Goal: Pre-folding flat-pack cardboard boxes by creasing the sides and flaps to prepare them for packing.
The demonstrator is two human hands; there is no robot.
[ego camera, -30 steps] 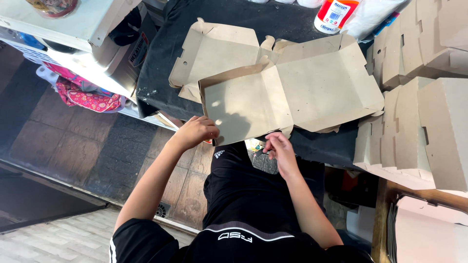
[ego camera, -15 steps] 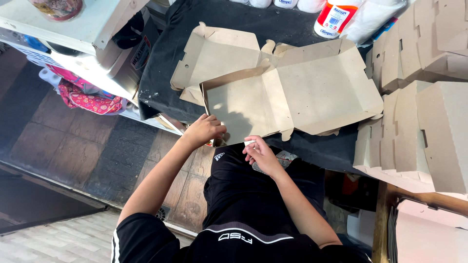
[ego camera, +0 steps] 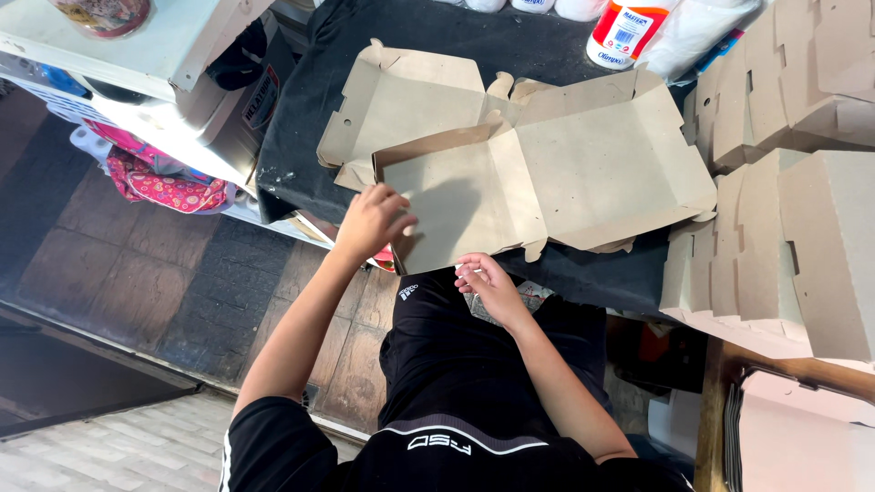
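A half-folded brown cardboard box (ego camera: 474,196) lies on the black cloth-covered table (ego camera: 510,41), its lid panel (ego camera: 611,159) spread open to the right. My left hand (ego camera: 372,220) grips the box's near left corner, where the side wall stands up. My right hand (ego camera: 488,284) is at the near edge of the box, its fingertips curled against the front flap. A second flat box blank (ego camera: 401,100) lies under and behind the first one.
Stacks of folded cardboard boxes (ego camera: 784,200) fill the right side. A glue bottle (ego camera: 624,32) and white rolls stand at the far table edge. A white shelf unit (ego camera: 137,64) and a pink patterned bag (ego camera: 164,182) are at the left over a tiled floor.
My right hand has shifted left along the box's near edge. My left hand has moved up onto the box's left corner, and the side wall now stands higher.
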